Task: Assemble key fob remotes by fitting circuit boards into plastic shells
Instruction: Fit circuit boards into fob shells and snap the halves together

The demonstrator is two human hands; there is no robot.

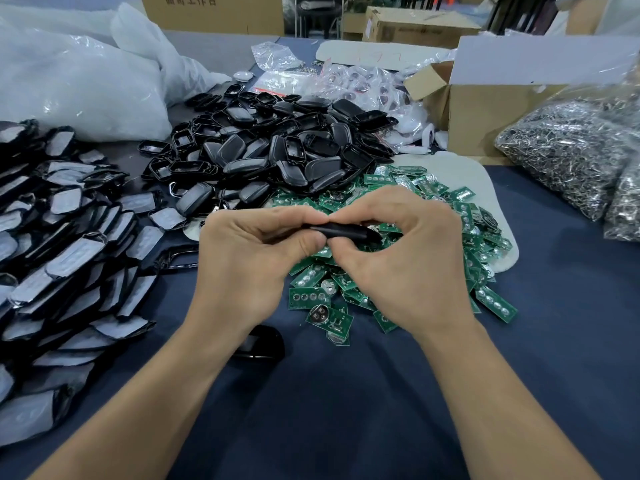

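While the left hand (249, 261) and right hand (412, 268) clamp fingers (294, 216) on the shell (346, 232), it seems light, rigid, perhaps slick; best squeezed at its edges.

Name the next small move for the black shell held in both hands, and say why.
Probably squeeze along the black shell to snap it closed. The left hand and right hand both pinch it edge-on over the green circuit boards; whether a board is already inside is hidden.
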